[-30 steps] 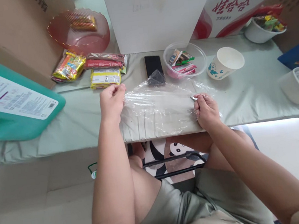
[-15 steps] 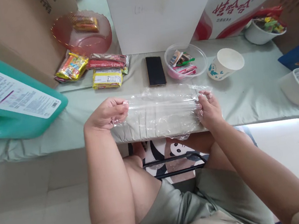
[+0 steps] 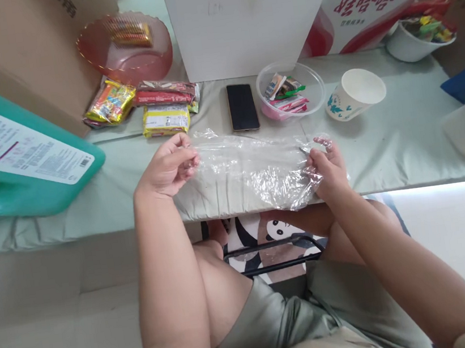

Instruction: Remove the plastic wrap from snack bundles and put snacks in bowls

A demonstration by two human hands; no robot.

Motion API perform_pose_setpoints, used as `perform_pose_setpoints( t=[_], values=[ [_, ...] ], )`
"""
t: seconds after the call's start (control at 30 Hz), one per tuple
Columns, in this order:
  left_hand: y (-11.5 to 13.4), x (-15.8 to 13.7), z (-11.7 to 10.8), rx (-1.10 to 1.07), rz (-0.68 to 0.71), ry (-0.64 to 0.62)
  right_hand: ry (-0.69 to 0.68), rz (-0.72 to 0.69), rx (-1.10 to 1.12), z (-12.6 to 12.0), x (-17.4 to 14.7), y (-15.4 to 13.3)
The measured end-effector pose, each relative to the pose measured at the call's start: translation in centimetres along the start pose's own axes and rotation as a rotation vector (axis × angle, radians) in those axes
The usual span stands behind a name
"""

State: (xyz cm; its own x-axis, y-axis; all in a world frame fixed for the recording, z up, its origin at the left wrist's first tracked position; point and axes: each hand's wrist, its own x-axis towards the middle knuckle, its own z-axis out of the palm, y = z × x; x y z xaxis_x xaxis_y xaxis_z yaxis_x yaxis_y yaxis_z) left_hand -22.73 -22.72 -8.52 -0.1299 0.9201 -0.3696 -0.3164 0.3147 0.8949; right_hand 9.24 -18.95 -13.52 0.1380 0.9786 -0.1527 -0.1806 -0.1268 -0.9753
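A crinkled sheet of clear plastic film (image 3: 252, 163) stretches between my two hands above the front of the cloth-covered table. My left hand (image 3: 171, 166) pinches its left end, thumb against fingers. At the other end my right hand (image 3: 328, 168) is closed on the film, thumb pressed to the fingers. The film sags in shiny folds near my right hand, and whether it is a bag or a single sheet I cannot tell. Just beyond it lies a dark phone (image 3: 243, 107). Beside the phone stands a clear round bowl (image 3: 317, 97) with several small wrapped snacks.
A paper cup (image 3: 354, 95) stands right of the bowl. Snack packets (image 3: 165, 120) lie at the left, before a pink glass bowl (image 3: 150, 68). A green jug (image 3: 46, 187) flanks me on the left. White tubs (image 3: 463, 135) are at the right. Boxes (image 3: 255, 22) line the back.
The film has gone from pulled taut to slacker and more bunched toward my right hand. My left hand has risen slightly and turned. Both hands keep hold of the film.
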Motion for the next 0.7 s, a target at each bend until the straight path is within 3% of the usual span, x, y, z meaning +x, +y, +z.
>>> perform_pose_setpoints(
  t=[0.2,0.33,0.4,0.53,0.7],
  values=[
    [0.2,-0.7,1.2,0.035,-0.032,-0.024,0.044,-0.031,-0.131,-1.3,-1.9,0.0],
    [-0.4,-1.4,1.7,0.043,0.032,-0.114,0.196,-0.313,-0.401,-4.7,-4.7,0.1],
    [-0.9,-1.7,1.9,0.067,0.028,-0.177,0.138,-0.419,-0.526,-6.3,-5.9,0.2],
    [-1.7,-2.3,3.0,0.197,-0.044,-0.319,-0.121,-0.550,-0.640,-7.3,-6.5,-1.1],
    [-2.2,-3.0,4.8,0.410,-0.157,-0.454,-0.152,-0.716,-0.801,-5.9,-3.3,-4.5]
  ],
)
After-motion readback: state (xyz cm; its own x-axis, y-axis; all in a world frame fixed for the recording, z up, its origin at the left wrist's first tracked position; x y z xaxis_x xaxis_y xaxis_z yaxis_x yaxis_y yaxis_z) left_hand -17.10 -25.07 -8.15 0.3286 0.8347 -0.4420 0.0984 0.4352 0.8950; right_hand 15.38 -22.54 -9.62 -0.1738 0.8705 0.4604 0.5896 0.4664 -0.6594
